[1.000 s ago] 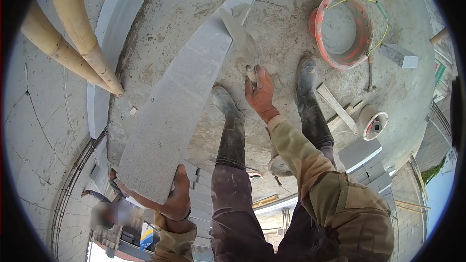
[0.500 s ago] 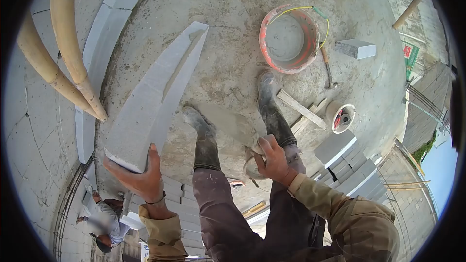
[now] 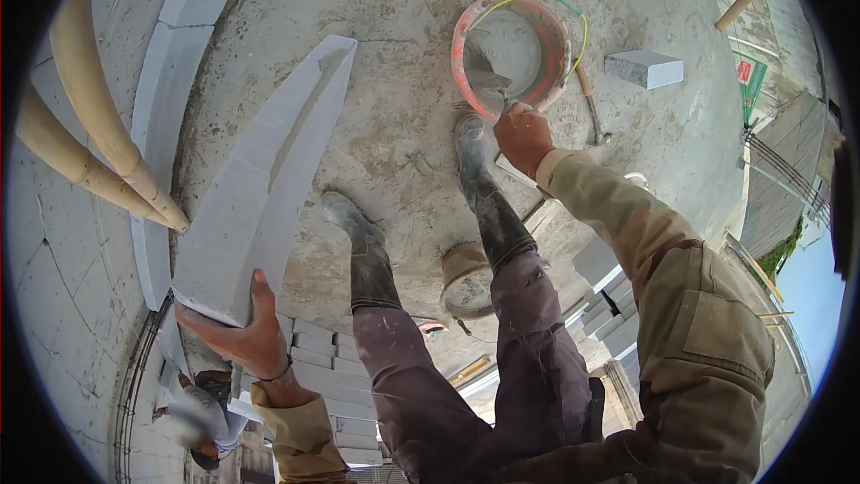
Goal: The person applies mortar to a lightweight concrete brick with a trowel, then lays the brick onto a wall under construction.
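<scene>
My left hand (image 3: 242, 327) grips the near end of a long pale-grey block (image 3: 228, 206), thumb on one side and fingers underneath. A darker grey strip (image 3: 306, 116) runs along the block's narrow face. My right hand (image 3: 524, 136) is closed round the handle of a trowel (image 3: 486, 79). The trowel's blade is inside an orange-red bucket (image 3: 460, 67), which holds grey wet mortar (image 3: 520, 40). The bucket's yellow handle leans over its right side.
A hammer (image 3: 589, 108) and a small block (image 3: 645, 69) lie right of the bucket. A smaller pail (image 3: 466, 278) stands by my right leg. Bamboo poles (image 3: 107, 99) lean at left, beside a row of blocks (image 3: 170, 72). Another person (image 3: 215, 417) is at lower left, near stacked blocks (image 3: 331, 367).
My right hand has moved forward with the trowel from beside my right knee to the orange-red bucket. My left hand still holds the block. The view has shifted slightly.
</scene>
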`<control>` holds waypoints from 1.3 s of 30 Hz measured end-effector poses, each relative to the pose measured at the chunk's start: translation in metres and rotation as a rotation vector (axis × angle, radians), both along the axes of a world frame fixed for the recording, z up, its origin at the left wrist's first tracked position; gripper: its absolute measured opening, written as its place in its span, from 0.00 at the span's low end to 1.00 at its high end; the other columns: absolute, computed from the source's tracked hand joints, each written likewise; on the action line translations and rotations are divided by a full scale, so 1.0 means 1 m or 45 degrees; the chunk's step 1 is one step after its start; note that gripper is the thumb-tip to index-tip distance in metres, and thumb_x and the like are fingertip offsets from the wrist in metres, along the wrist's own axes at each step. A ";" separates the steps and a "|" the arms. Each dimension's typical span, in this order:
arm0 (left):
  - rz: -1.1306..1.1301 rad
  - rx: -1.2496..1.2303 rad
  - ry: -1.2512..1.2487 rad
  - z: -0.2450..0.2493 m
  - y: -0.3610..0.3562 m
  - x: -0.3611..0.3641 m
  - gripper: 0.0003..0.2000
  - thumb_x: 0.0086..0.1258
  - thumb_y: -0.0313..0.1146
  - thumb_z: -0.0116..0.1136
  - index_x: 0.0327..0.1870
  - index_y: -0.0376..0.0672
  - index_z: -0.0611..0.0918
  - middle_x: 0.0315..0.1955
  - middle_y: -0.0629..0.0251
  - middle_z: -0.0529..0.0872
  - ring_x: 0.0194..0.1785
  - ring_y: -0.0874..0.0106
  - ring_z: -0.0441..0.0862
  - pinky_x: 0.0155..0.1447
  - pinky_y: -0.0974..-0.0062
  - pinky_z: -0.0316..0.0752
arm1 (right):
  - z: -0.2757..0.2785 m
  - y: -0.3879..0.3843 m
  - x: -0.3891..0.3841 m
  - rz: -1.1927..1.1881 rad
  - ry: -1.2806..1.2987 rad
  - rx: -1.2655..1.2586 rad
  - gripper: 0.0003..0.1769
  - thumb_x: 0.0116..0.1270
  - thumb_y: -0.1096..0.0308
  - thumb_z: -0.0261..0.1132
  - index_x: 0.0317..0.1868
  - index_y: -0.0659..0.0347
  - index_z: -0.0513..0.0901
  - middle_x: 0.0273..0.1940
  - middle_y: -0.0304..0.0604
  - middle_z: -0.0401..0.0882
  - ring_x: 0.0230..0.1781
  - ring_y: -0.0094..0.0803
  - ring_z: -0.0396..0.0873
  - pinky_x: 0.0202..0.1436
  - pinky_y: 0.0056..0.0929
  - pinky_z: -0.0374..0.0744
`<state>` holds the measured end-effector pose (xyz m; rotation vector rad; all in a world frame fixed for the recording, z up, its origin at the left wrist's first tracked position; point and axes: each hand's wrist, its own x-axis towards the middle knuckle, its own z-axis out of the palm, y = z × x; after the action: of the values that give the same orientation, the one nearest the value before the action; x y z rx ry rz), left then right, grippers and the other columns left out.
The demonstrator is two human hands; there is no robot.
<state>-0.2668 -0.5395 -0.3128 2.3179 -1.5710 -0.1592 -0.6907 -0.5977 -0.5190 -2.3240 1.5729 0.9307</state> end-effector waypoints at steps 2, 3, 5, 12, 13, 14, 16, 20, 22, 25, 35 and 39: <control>-0.012 -0.014 -0.018 -0.001 0.000 0.002 0.43 0.56 0.41 0.79 0.70 0.34 0.67 0.58 0.49 0.76 0.62 0.52 0.75 0.66 0.55 0.70 | -0.012 0.040 -0.031 -0.292 -0.259 0.143 0.08 0.62 0.70 0.67 0.34 0.68 0.87 0.40 0.57 0.86 0.38 0.50 0.88 0.38 0.45 0.84; -0.030 -0.016 -0.031 -0.001 0.003 0.003 0.44 0.57 0.41 0.79 0.70 0.34 0.66 0.58 0.49 0.76 0.62 0.52 0.75 0.65 0.56 0.70 | -0.014 0.039 -0.037 -0.284 -0.263 0.151 0.08 0.62 0.70 0.67 0.34 0.68 0.87 0.40 0.57 0.86 0.38 0.50 0.88 0.38 0.45 0.84; -0.023 0.004 -0.026 -0.003 0.007 0.003 0.43 0.57 0.42 0.79 0.70 0.34 0.66 0.57 0.49 0.75 0.62 0.53 0.75 0.64 0.56 0.71 | -0.028 0.034 -0.048 -0.620 -0.441 0.183 0.12 0.65 0.67 0.67 0.36 0.71 0.86 0.35 0.61 0.85 0.34 0.54 0.87 0.38 0.47 0.82; -0.038 0.008 -0.106 -0.001 0.003 -0.005 0.41 0.59 0.42 0.79 0.68 0.34 0.67 0.56 0.48 0.75 0.62 0.52 0.75 0.62 0.55 0.75 | -0.033 0.001 -0.044 -2.013 -1.438 0.550 0.14 0.73 0.62 0.64 0.45 0.68 0.83 0.25 0.48 0.81 0.21 0.37 0.79 0.22 0.38 0.74; -0.042 0.008 -0.117 -0.002 0.003 -0.005 0.41 0.59 0.42 0.79 0.68 0.34 0.67 0.56 0.48 0.75 0.62 0.52 0.75 0.62 0.55 0.75 | -0.022 0.003 -0.043 -2.016 -1.448 0.558 0.14 0.73 0.62 0.64 0.45 0.68 0.83 0.25 0.48 0.81 0.21 0.37 0.79 0.22 0.38 0.74; -0.013 0.035 -0.145 -0.003 0.005 -0.003 0.42 0.59 0.42 0.79 0.70 0.34 0.66 0.56 0.48 0.75 0.63 0.52 0.75 0.62 0.55 0.75 | -0.009 0.007 -0.044 -2.277 -1.642 0.685 0.15 0.75 0.60 0.62 0.49 0.65 0.81 0.26 0.45 0.79 0.20 0.33 0.78 0.20 0.33 0.74; 0.007 0.068 -0.186 -0.001 0.005 -0.004 0.43 0.60 0.42 0.78 0.71 0.33 0.65 0.57 0.47 0.75 0.63 0.52 0.75 0.62 0.54 0.75 | -0.003 0.027 -0.048 -2.549 -1.841 0.830 0.16 0.77 0.58 0.60 0.53 0.63 0.79 0.28 0.43 0.78 0.19 0.28 0.76 0.19 0.28 0.74; 0.048 0.081 -0.116 0.001 -0.002 -0.009 0.46 0.59 0.42 0.78 0.73 0.34 0.62 0.59 0.47 0.72 0.65 0.53 0.73 0.64 0.54 0.74 | -0.047 0.077 -0.048 -2.798 -2.453 1.292 0.21 0.79 0.50 0.58 0.57 0.60 0.76 0.29 0.44 0.78 0.18 0.28 0.73 0.17 0.25 0.75; 0.112 0.079 -0.068 0.002 -0.002 -0.009 0.47 0.59 0.43 0.78 0.74 0.34 0.61 0.60 0.47 0.72 0.66 0.54 0.72 0.65 0.54 0.72 | -0.063 0.095 -0.034 -2.803 -2.557 1.033 0.22 0.78 0.49 0.58 0.57 0.59 0.76 0.29 0.44 0.77 0.16 0.29 0.72 0.15 0.26 0.74; 0.013 0.064 0.021 0.002 -0.006 -0.008 0.49 0.57 0.42 0.77 0.74 0.33 0.57 0.56 0.49 0.70 0.66 0.49 0.68 0.64 0.46 0.64 | -0.081 0.110 -0.027 -2.816 -2.653 0.841 0.21 0.77 0.45 0.59 0.54 0.53 0.76 0.29 0.42 0.78 0.15 0.29 0.71 0.15 0.26 0.72; -0.024 0.081 0.000 0.009 -0.012 -0.015 0.46 0.59 0.40 0.76 0.73 0.32 0.61 0.59 0.47 0.71 0.66 0.52 0.69 0.69 0.51 0.64 | -0.059 0.094 -0.008 -2.544 -2.566 0.720 0.20 0.74 0.53 0.63 0.57 0.56 0.74 0.32 0.43 0.78 0.19 0.30 0.75 0.19 0.28 0.75; -0.165 0.113 0.104 0.017 -0.014 -0.008 0.48 0.57 0.40 0.75 0.74 0.28 0.57 0.58 0.44 0.70 0.64 0.51 0.70 0.67 0.50 0.65 | -0.029 0.068 0.050 -2.207 -2.651 0.733 0.22 0.69 0.63 0.66 0.60 0.60 0.74 0.37 0.43 0.79 0.26 0.29 0.78 0.28 0.27 0.79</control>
<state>-0.2746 -0.5538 -0.2954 2.2441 -1.7053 -0.3567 -0.6405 -0.5296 -0.5477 -0.0688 0.9731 -1.0202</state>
